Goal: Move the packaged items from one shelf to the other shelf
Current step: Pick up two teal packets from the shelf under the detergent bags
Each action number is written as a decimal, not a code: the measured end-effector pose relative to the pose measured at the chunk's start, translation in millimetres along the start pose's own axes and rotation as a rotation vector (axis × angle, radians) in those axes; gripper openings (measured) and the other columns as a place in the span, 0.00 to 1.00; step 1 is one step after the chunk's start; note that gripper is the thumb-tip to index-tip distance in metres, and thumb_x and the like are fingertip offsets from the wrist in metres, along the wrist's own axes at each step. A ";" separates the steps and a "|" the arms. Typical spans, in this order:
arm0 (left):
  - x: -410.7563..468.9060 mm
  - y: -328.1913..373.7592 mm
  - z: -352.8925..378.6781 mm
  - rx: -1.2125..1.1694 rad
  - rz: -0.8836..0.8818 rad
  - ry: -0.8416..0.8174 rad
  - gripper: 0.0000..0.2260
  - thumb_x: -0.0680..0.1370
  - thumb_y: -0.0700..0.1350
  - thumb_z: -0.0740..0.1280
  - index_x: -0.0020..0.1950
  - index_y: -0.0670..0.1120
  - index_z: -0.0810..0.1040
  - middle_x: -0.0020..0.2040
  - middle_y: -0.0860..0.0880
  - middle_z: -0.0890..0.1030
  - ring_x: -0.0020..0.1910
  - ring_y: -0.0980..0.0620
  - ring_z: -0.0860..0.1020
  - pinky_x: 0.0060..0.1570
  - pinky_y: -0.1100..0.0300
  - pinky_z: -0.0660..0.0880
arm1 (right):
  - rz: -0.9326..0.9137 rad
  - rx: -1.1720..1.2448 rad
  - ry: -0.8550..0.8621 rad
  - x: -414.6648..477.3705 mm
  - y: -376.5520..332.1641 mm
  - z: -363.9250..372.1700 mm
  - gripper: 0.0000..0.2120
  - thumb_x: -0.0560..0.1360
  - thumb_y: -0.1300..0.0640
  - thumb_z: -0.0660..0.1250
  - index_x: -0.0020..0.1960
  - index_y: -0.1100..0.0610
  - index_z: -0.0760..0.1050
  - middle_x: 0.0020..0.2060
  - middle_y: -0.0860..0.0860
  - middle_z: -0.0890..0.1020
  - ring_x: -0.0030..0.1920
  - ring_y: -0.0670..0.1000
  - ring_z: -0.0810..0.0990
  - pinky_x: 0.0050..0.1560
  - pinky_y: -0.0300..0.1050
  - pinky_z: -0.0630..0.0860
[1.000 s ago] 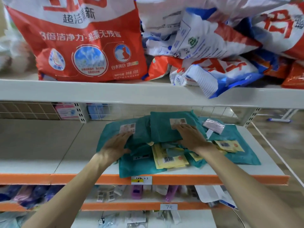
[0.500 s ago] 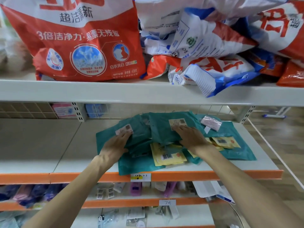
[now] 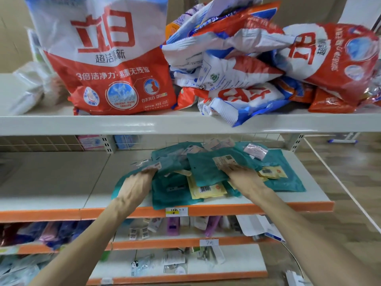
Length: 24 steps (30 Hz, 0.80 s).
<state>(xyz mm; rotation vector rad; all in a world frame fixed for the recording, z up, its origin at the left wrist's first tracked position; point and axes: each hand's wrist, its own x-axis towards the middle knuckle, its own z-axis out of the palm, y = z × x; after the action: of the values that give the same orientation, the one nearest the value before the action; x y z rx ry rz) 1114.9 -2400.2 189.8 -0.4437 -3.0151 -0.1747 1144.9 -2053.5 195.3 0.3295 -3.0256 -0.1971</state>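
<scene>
A pile of several flat teal packets (image 3: 208, 170) and small yellow packets (image 3: 207, 189) lies on the right bay of the middle shelf (image 3: 309, 200). My left hand (image 3: 136, 185) grips the left edge of the pile, its fingers curled round a teal packet (image 3: 165, 162) that is lifted a little. My right hand (image 3: 245, 180) grips the near edge of the top teal packet with the white label (image 3: 222, 161), its fingertips tucked beneath. A small pink sachet (image 3: 255, 150) lies at the back right of the pile.
The upper shelf (image 3: 185, 122) carries a big red-and-white detergent bag (image 3: 115, 65) and a heap of crumpled bags (image 3: 247, 65). The left bay of the middle shelf (image 3: 51, 178) is bare. Lower shelves (image 3: 185, 242) hold small packaged goods. Wooden floor lies to the right.
Both hands went from lying flat on the packets to curling round them. The left side of the pile has risen slightly. The camera has tilted upward.
</scene>
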 end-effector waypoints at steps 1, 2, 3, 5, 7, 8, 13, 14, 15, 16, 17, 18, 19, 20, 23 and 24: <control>-4.3 0.7 -3.7 -0.001 0.000 -0.012 0.21 0.79 0.41 0.62 0.69 0.59 0.67 0.57 0.48 0.82 0.47 0.40 0.82 0.42 0.48 0.79 | -0.009 -0.023 -0.004 -3.9 -0.3 -3.0 0.22 0.79 0.62 0.62 0.72 0.51 0.66 0.66 0.53 0.76 0.61 0.54 0.78 0.55 0.48 0.77; -9.0 2.3 -7.5 0.000 0.009 -0.026 0.20 0.79 0.41 0.61 0.69 0.57 0.68 0.58 0.47 0.82 0.48 0.39 0.82 0.44 0.47 0.79 | -0.019 -0.033 -0.007 -7.7 -0.5 -6.0 0.22 0.78 0.62 0.63 0.70 0.51 0.68 0.64 0.53 0.78 0.58 0.54 0.80 0.53 0.49 0.79; -14.0 4.8 -11.0 0.009 0.022 -0.034 0.19 0.79 0.41 0.61 0.69 0.54 0.69 0.59 0.46 0.81 0.49 0.38 0.81 0.45 0.47 0.79 | -0.023 -0.032 -0.008 -11.6 -0.6 -9.1 0.21 0.77 0.63 0.63 0.68 0.51 0.70 0.62 0.53 0.79 0.56 0.54 0.81 0.51 0.49 0.80; -22.2 9.4 -15.1 0.047 0.027 -0.054 0.19 0.79 0.40 0.61 0.70 0.52 0.69 0.61 0.46 0.80 0.52 0.39 0.81 0.47 0.48 0.77 | -0.027 -0.026 0.001 -18.1 0.5 -13.4 0.19 0.77 0.63 0.63 0.66 0.50 0.71 0.59 0.52 0.81 0.54 0.53 0.82 0.50 0.50 0.81; -26.8 13.1 -19.5 0.078 0.019 -0.092 0.20 0.80 0.40 0.60 0.71 0.52 0.68 0.62 0.47 0.80 0.53 0.40 0.81 0.47 0.50 0.76 | -0.044 -0.014 0.012 -22.2 0.7 -15.9 0.18 0.76 0.62 0.64 0.65 0.51 0.73 0.58 0.52 0.82 0.52 0.53 0.83 0.49 0.51 0.82; -28.3 14.4 -20.7 0.090 0.022 -0.104 0.20 0.80 0.41 0.60 0.72 0.52 0.68 0.63 0.47 0.79 0.54 0.40 0.81 0.48 0.50 0.75 | -0.058 -0.011 0.021 -24.4 0.9 -16.8 0.18 0.76 0.62 0.65 0.65 0.51 0.73 0.57 0.52 0.82 0.52 0.53 0.84 0.49 0.51 0.82; -24.2 13.4 -15.1 0.080 0.044 -0.123 0.19 0.80 0.41 0.60 0.71 0.52 0.69 0.64 0.48 0.78 0.56 0.41 0.80 0.52 0.47 0.77 | -0.029 0.066 0.253 -22.5 2.9 -48.7 0.12 0.79 0.60 0.64 0.61 0.53 0.76 0.49 0.54 0.84 0.45 0.56 0.84 0.42 0.52 0.82; -23.5 12.7 -12.2 0.053 0.046 -0.116 0.19 0.80 0.41 0.60 0.71 0.53 0.69 0.63 0.47 0.79 0.55 0.40 0.80 0.52 0.46 0.78 | 0.004 0.108 0.328 -20.2 2.4 -56.8 0.11 0.79 0.59 0.63 0.61 0.54 0.76 0.47 0.55 0.84 0.42 0.58 0.84 0.39 0.52 0.82; -22.2 12.0 -8.7 0.024 0.048 -0.108 0.18 0.80 0.42 0.61 0.70 0.53 0.70 0.63 0.47 0.79 0.55 0.40 0.81 0.51 0.45 0.78 | 0.063 0.168 0.380 -17.4 1.1 -65.0 0.10 0.80 0.58 0.62 0.60 0.55 0.76 0.45 0.56 0.84 0.40 0.59 0.83 0.37 0.51 0.80; -20.3 12.4 -4.6 0.003 0.051 -0.100 0.18 0.80 0.42 0.62 0.69 0.54 0.70 0.62 0.47 0.80 0.54 0.40 0.81 0.50 0.45 0.78 | 0.139 0.251 0.405 -12.9 1.1 -72.0 0.09 0.80 0.57 0.62 0.59 0.57 0.75 0.44 0.57 0.83 0.40 0.60 0.82 0.37 0.49 0.77; -18.4 12.5 -1.0 -0.009 0.051 -0.090 0.18 0.80 0.42 0.62 0.69 0.54 0.70 0.61 0.47 0.80 0.53 0.40 0.81 0.49 0.45 0.79 | 0.226 0.342 0.426 -7.0 1.3 -77.6 0.08 0.80 0.56 0.61 0.57 0.58 0.74 0.43 0.58 0.82 0.40 0.60 0.81 0.37 0.49 0.75; -17.0 13.1 0.9 -0.017 0.051 -0.091 0.19 0.79 0.42 0.63 0.69 0.55 0.69 0.60 0.48 0.80 0.51 0.40 0.82 0.48 0.46 0.79 | 0.322 0.429 0.436 0.3 2.8 -80.9 0.09 0.81 0.55 0.61 0.56 0.59 0.73 0.43 0.58 0.82 0.42 0.61 0.80 0.39 0.50 0.75; -14.6 13.6 3.8 -0.024 0.058 -0.090 0.19 0.79 0.42 0.63 0.69 0.55 0.68 0.60 0.48 0.80 0.51 0.41 0.82 0.47 0.46 0.79 | 0.434 0.523 0.414 8.4 6.1 -82.5 0.10 0.81 0.54 0.61 0.56 0.60 0.73 0.45 0.59 0.81 0.44 0.61 0.80 0.42 0.51 0.76; -11.6 13.2 6.1 -0.027 0.064 -0.091 0.20 0.79 0.43 0.63 0.70 0.56 0.67 0.60 0.48 0.80 0.50 0.41 0.82 0.47 0.46 0.79 | 0.545 0.639 0.364 16.7 10.4 -82.5 0.10 0.81 0.53 0.61 0.55 0.60 0.74 0.47 0.59 0.82 0.45 0.60 0.80 0.44 0.51 0.76; -2.6 9.7 11.5 0.018 0.069 -0.088 0.20 0.80 0.43 0.61 0.71 0.56 0.66 0.61 0.48 0.79 0.51 0.42 0.81 0.46 0.47 0.79 | 0.773 1.047 0.198 33.9 26.7 -59.1 0.08 0.80 0.55 0.63 0.50 0.60 0.78 0.47 0.58 0.83 0.38 0.51 0.79 0.35 0.43 0.73; -0.2 8.7 12.4 0.030 0.068 -0.087 0.21 0.80 0.43 0.61 0.72 0.56 0.66 0.62 0.48 0.79 0.51 0.42 0.81 0.46 0.47 0.79 | 0.824 1.135 0.180 36.4 32.1 -45.4 0.09 0.79 0.56 0.64 0.50 0.61 0.79 0.47 0.59 0.84 0.36 0.50 0.79 0.32 0.41 0.73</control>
<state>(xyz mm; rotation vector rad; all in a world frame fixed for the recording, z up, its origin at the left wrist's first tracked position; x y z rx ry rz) 1116.8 -2390.5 178.4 -0.5641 -3.0773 -0.1079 1107.6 -2035.8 247.4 -0.7864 -2.4576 1.4730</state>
